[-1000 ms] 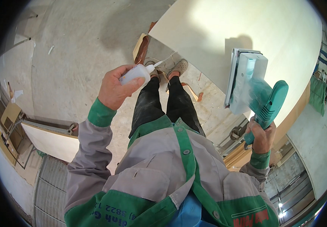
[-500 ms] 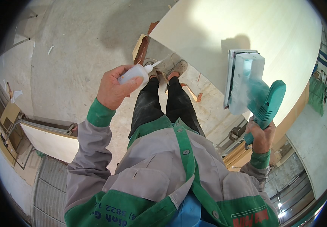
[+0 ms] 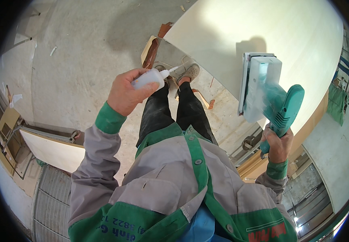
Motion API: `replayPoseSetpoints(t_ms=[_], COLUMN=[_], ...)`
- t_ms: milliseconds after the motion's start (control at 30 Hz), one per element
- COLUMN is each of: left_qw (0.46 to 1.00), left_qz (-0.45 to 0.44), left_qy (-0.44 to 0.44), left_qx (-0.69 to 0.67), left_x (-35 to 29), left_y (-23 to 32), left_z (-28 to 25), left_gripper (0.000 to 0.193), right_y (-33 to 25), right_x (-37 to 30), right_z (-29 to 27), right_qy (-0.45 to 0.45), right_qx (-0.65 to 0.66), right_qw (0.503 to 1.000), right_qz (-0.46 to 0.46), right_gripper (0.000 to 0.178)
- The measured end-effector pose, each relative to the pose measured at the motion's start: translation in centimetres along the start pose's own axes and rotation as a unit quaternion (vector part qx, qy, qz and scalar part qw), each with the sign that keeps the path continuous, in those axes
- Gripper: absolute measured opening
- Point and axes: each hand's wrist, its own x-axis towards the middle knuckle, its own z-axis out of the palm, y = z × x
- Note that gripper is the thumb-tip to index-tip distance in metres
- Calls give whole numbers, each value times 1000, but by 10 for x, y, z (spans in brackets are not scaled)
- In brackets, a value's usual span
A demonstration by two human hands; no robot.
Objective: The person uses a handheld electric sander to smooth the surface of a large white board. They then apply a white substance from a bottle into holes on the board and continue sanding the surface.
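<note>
My left hand (image 3: 127, 92) is closed round a small white squeeze bottle (image 3: 147, 80). Its thin pointed nozzle tilts up and to the right, over the floor by my shoes. On the right, my right hand (image 3: 278, 144) grips the handle of a green power sander (image 3: 289, 109). A cloudy, see-through dust box (image 3: 259, 88) sits on the sander, and its flat pad faces left. The sander is held up in front of a large pale board (image 3: 303, 36); whether they touch I cannot tell. Part of the handle is hidden by my fingers.
Scraps of brown veneer (image 3: 149, 52) lie on the concrete floor (image 3: 73, 48) near my shoes (image 3: 190, 71). A pale panel (image 3: 53, 151) stands at the left beside a metal frame. Stacked wood (image 3: 255, 163) is at the lower right, and green netting (image 3: 337, 103) at the far right.
My left hand has moved slightly to the right with the bottle, whose nozzle now reaches closer to the board's corner. My right hand and the sander have hardly moved.
</note>
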Motion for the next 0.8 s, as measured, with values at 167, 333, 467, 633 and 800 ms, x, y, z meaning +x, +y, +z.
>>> replayPoseSetpoints(t_ms=[167,333,467,633,800], left_qw=[998,974,955,941,930], left_qz=[7,84,100,154,177], left_qy=[38,108,177,168,178], left_qx=[-47,-180,-217,-250,-267], left_x=[-12,-20,-16,-15,-37], left_y=[-4,-20,-22,-14,-13], left_z=[-10,-47,-69,-70,-86], left_gripper=[46,54,59,63,62], right_y=[-11,-39,-83,-160,-151], right_x=[0,2,30,70,41], right_z=[-10,22,103,149,148], right_qy=[-20,-112,-171,-212,-206], right_qx=[-66,-194,-193,-280,-194], right_qw=[998,970,941,912,914], right_qz=[4,-93,-221,-213,-289], right_gripper=[15,25,37,40,24])
